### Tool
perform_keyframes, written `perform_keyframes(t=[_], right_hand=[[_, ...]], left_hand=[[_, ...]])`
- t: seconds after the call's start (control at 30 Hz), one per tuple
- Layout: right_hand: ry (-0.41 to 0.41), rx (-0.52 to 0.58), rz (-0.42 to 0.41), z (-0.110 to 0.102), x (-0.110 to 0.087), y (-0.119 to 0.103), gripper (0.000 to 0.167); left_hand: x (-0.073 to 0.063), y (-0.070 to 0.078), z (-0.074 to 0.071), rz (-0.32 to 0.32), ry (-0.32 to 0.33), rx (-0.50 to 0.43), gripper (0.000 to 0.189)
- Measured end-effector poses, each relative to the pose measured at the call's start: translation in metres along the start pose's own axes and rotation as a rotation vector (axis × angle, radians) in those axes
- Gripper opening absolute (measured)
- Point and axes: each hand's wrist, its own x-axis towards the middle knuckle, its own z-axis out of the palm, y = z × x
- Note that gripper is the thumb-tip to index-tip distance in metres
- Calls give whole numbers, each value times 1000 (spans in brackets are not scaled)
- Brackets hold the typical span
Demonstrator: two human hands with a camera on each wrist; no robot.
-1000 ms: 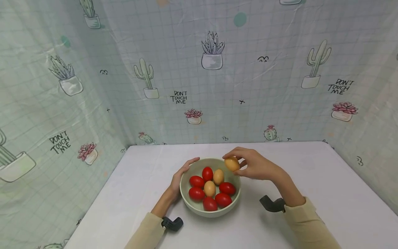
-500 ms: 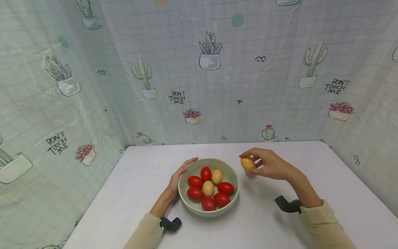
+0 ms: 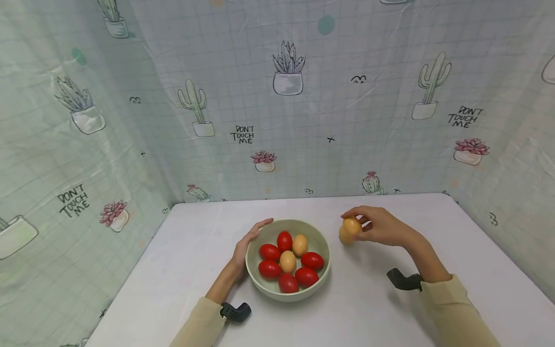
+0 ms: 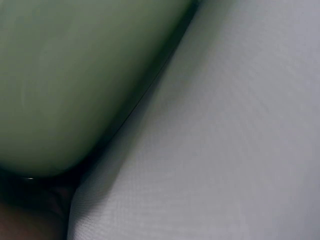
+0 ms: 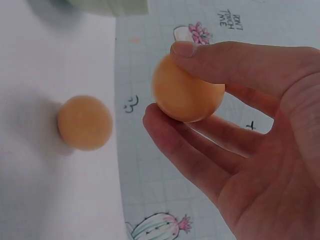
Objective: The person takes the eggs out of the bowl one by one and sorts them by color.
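My right hand (image 3: 383, 226) pinches an orange-yellow egg (image 5: 187, 92) between thumb and fingers, raised above the table. A second orange-yellow egg (image 5: 85, 123) rests on the table; in the head view the held egg (image 3: 352, 225) partly overlaps it. To their left stands a pale green bowl (image 3: 322, 233). Several red eggs (image 3: 312, 260) and two orange-yellow eggs (image 3: 288, 261) lie inside. My left hand (image 3: 243, 248) rests along the bowl's outer left side, fingers extended near the rim. The bowl's wall (image 4: 75, 75) fills the upper left of the left wrist view.
The white table (image 3: 195, 246) carries the bowl and the loose egg. Behind it and at both sides hangs a cloth (image 3: 234, 58) printed with cacti and lettering. Each wrist wears a dark strap mount (image 3: 235, 312).
My right hand has carried the egg rightward, away from the bowl's rim, to above the table egg, which has come into sight. My left hand stays at the bowl; the head view shifts slightly.
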Motion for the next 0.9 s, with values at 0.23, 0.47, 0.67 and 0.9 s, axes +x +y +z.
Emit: perform_keyframes(t=[0.23, 0.47, 0.67, 0.9], right_hand=[[5, -41, 64, -6, -2, 11, 47], [13, -50, 102, -8, -1, 25, 46], [13, -12, 123, -6, 0, 33, 46], [6, -16, 142, -6, -3, 44, 47]], left_hand=[[-2, -1, 0, -1, -2, 15, 59], [-4, 3, -1, -6, 23, 52, 58], [-2, 4, -8, 2, 35, 117, 57], [1, 6, -10, 5, 48, 176, 54]])
